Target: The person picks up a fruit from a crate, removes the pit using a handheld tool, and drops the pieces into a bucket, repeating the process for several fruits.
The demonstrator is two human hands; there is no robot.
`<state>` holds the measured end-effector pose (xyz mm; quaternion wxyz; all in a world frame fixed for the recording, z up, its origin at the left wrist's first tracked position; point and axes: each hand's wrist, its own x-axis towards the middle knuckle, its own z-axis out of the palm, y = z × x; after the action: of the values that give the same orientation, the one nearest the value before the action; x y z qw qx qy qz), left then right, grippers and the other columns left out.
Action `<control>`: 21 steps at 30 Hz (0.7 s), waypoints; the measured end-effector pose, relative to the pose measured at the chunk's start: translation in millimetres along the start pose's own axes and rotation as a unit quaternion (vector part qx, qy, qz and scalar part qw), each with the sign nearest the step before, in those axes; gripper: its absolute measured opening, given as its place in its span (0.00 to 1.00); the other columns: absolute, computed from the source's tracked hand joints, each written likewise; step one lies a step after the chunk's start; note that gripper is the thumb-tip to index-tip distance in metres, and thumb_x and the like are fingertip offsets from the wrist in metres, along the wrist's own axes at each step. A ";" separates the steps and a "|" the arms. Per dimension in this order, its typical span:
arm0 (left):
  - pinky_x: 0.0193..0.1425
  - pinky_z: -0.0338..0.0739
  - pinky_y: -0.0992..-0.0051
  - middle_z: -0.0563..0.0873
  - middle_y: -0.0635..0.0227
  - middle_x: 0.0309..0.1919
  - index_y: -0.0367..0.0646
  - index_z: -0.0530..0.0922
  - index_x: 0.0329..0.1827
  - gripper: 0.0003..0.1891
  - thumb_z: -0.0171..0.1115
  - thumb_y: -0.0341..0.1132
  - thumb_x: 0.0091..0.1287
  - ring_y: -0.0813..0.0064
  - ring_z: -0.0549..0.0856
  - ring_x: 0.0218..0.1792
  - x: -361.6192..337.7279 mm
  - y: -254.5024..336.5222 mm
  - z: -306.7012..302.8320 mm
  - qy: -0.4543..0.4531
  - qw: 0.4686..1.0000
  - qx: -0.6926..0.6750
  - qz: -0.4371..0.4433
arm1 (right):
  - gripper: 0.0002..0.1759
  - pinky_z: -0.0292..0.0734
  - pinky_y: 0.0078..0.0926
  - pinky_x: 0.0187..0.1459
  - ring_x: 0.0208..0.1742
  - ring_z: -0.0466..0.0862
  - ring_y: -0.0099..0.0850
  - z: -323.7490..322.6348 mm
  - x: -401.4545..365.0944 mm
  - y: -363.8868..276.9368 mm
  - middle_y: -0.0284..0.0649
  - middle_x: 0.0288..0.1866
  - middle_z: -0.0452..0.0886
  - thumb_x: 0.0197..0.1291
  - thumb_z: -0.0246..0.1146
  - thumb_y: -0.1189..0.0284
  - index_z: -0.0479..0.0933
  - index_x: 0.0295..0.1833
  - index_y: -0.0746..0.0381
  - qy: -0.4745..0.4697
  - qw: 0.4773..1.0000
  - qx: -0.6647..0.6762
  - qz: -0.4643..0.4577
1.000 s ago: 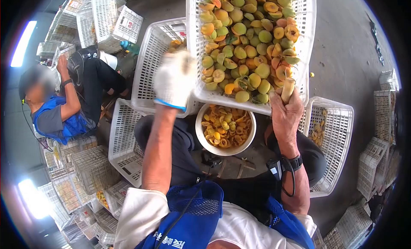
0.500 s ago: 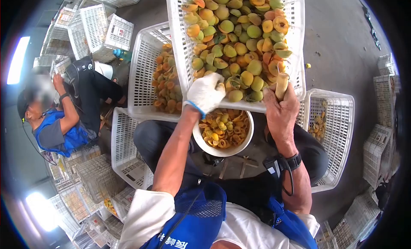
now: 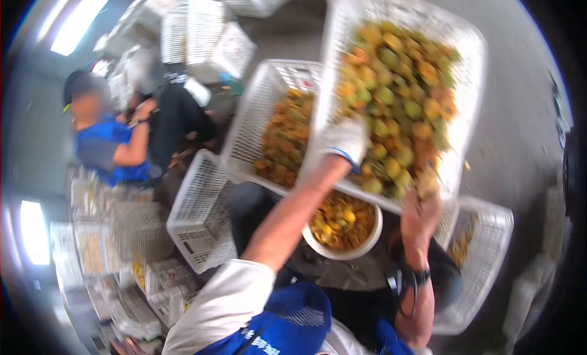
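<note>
A white plastic crate (image 3: 469, 80) stands before me, filled with green and orange fruit that look like apricots (image 3: 391, 98), some cut in half. My left hand (image 3: 343, 141), in a white glove, reaches into the crate's near left corner. Its fingers are smeared by motion and partly hidden against the fruit. At the near right corner, my bare right hand (image 3: 422, 211) is closed around a wooden-handled tool (image 3: 428, 182), whose working end is blurred. Below the crate, a white bucket (image 3: 342, 255) holds cut orange fruit pieces (image 3: 342, 220).
Another crate (image 3: 247, 113) of orange fruit stands left of the full one. A tilted crate (image 3: 199, 211) lies near my left knee, and one with some pieces (image 3: 489, 251) is at right. A co-worker (image 3: 116, 141) in a blue vest sits at left, near stacked crates (image 3: 205, 31).
The view has swung, shifting the scene toward the right and blurring it. My left hand has reached farther into the crate from its near edge. The right hand keeps the wooden-handled tool.
</note>
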<state>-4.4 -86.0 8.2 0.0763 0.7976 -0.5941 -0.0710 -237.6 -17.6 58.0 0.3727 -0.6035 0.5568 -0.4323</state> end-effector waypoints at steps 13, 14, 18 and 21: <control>0.37 0.81 0.49 0.87 0.46 0.34 0.41 0.81 0.45 0.08 0.63 0.36 0.73 0.40 0.87 0.36 -59.4 13.9 -32.6 0.080 0.889 -0.436 0.119 | 0.12 0.76 0.23 0.44 0.39 0.78 0.21 25.2 4.9 1.4 0.33 0.41 0.82 0.72 0.66 0.75 0.79 0.56 0.68 -0.047 0.976 0.194 0.092; 0.37 0.80 0.50 0.87 0.47 0.34 0.42 0.81 0.47 0.07 0.64 0.34 0.73 0.40 0.87 0.36 -67.5 19.2 -32.7 0.108 0.877 -0.450 0.129 | 0.17 0.77 0.22 0.48 0.43 0.81 0.23 27.5 6.9 3.9 0.34 0.46 0.84 0.70 0.68 0.76 0.78 0.62 0.69 -0.068 0.966 0.220 0.119; 0.41 0.82 0.53 0.88 0.47 0.37 0.39 0.83 0.49 0.07 0.65 0.31 0.73 0.40 0.88 0.41 -85.1 22.2 -36.2 0.107 0.836 -0.522 0.131 | 0.22 0.79 0.26 0.58 0.53 0.84 0.28 36.9 10.0 -0.1 0.36 0.55 0.84 0.69 0.68 0.77 0.77 0.67 0.66 -0.147 0.914 0.340 0.165; 0.48 0.85 0.58 0.90 0.46 0.47 0.36 0.83 0.59 0.14 0.66 0.32 0.74 0.44 0.90 0.47 -84.9 6.1 -32.6 0.098 0.834 -0.520 0.155 | 0.16 0.75 0.17 0.31 0.30 0.81 0.19 43.5 12.6 3.8 0.32 0.40 0.85 0.68 0.69 0.76 0.80 0.59 0.66 -0.157 0.908 0.339 0.189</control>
<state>-27.6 -5.2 43.3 0.5478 0.5408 -0.5747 -0.2778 -198.1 -32.0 40.6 0.7120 -0.3848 0.4145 -0.4162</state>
